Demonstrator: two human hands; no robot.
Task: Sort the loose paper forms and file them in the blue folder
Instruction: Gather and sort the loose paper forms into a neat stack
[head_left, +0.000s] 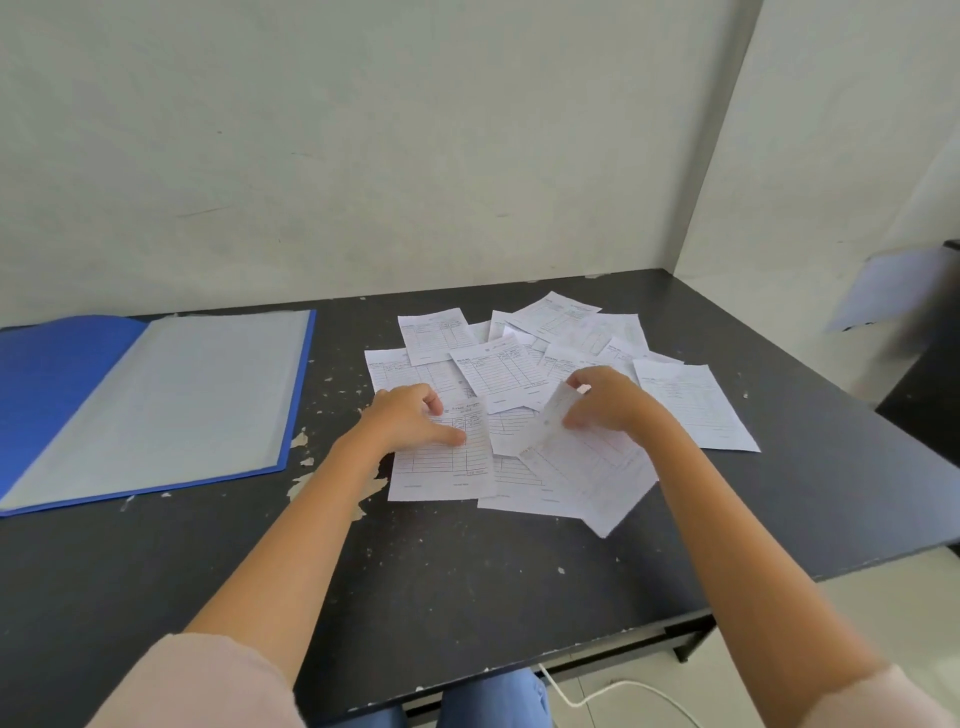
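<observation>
Both forearms reach over the dark desk (467, 571). Far left, the blue folder (145, 405) lies open, ready for filing. The left hand (410, 421) pins one form (441, 462) flat, fingers loosely spread. The right hand (608, 400) pinches a curled form (550, 421) off the scattered forms (519, 364).

Bare desk (467, 571) near the person and between open folder (156, 405) and scattered forms (519, 374); wall (363, 156) closes the far edge.
</observation>
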